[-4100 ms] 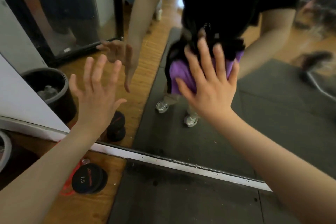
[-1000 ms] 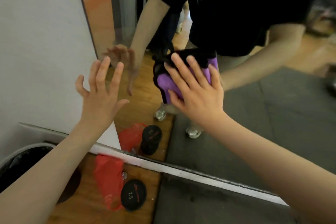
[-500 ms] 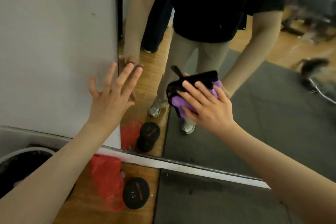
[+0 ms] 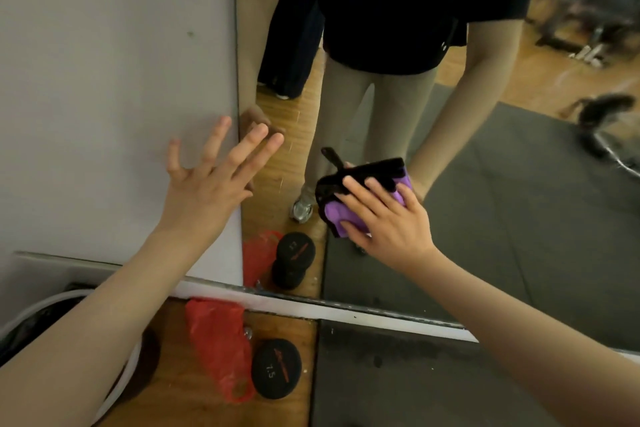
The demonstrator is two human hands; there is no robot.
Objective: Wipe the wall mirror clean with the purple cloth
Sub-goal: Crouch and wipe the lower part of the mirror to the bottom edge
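The right hand (image 4: pixel 391 222) presses the purple cloth (image 4: pixel 343 218) flat-fingered on the wall mirror (image 4: pixel 519 184), glass open rightward. The left hand (image 4: pixel 207 184), fingers spread, holding nothing, straddles the mirror's left edge.

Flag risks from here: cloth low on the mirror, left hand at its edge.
1. The left hand is splayed across the mirror edge, fingertips on or very near the glass, so it may leave fresh prints.
2. The right hand presses the purple cloth flat with straight fingers, so the cloth could slide out or bunch.
3. The dumbbell and red bag lie on the floor below, a possible trip hazard.
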